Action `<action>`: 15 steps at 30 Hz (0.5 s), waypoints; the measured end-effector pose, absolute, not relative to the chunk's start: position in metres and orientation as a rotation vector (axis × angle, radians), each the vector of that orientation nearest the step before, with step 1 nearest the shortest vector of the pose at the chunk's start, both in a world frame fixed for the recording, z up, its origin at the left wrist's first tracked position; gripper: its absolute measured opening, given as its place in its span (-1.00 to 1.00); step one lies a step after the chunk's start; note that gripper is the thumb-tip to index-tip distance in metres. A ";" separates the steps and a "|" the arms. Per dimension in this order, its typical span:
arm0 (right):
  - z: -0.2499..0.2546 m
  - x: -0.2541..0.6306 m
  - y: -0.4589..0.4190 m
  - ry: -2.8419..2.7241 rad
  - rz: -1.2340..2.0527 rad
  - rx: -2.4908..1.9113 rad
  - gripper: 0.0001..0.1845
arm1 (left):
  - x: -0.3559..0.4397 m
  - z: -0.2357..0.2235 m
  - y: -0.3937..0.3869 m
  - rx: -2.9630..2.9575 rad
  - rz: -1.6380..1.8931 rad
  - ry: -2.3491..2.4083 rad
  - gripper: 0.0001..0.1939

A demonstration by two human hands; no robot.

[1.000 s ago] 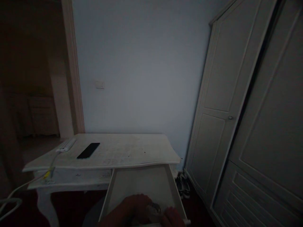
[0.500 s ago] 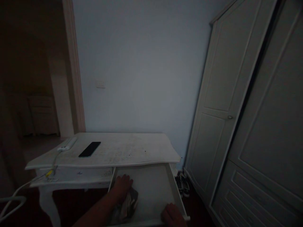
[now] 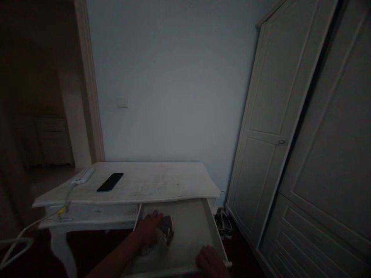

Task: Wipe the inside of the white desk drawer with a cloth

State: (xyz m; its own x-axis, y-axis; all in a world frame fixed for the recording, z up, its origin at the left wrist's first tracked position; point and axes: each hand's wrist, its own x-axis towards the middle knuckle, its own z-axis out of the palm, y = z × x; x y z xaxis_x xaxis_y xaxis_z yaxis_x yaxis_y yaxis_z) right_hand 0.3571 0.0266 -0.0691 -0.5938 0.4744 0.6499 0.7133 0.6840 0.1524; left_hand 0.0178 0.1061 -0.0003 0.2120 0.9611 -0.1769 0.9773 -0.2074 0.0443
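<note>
A white drawer (image 3: 191, 231) is pulled out from the right half of a white desk (image 3: 162, 179). Inside it, at the left, my left hand (image 3: 149, 227) presses down on a crumpled grey and pale cloth (image 3: 166, 229); its fingers point toward the back, and the grip on the underside is hidden. Over the drawer's front edge, near the right corner, my right hand (image 3: 210, 260) rests with its fingers curled around the rim.
On the desktop lie a black phone (image 3: 110, 182) and a white power strip (image 3: 83, 176) with a cable (image 3: 21, 231) hanging off the left. Shoes (image 3: 223, 224) sit on the floor right of the desk, beside a tall wardrobe (image 3: 261, 154).
The cloth has moved away from the drawer's front and slightly right, bunching under my left hand. My right hand remains on the drawer's front edge.
</note>
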 end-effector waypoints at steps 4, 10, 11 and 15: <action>-0.075 0.358 0.029 -2.321 -0.531 -0.917 -0.67 | 0.013 0.009 0.105 2.410 -0.144 1.729 -0.32; -0.083 0.359 0.034 -2.307 -0.491 -0.890 -0.62 | 0.022 0.019 0.108 2.392 -0.045 1.898 -0.59; -0.083 0.360 0.034 -2.312 -0.503 -0.892 -0.62 | 0.024 0.021 0.108 2.366 -0.028 1.949 -0.56; -0.080 0.361 0.032 -2.335 -0.566 -0.923 -0.64 | 0.031 0.026 0.105 2.301 -0.035 2.066 -0.38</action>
State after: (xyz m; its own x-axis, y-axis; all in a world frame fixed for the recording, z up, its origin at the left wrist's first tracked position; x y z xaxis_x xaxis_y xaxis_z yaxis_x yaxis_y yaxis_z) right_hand 0.3605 0.0325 -0.0802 -0.6060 0.4814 0.6333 0.7179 0.6739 0.1746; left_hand 0.0307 0.1050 0.0263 0.1076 0.9930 -0.0495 0.9941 -0.1067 0.0215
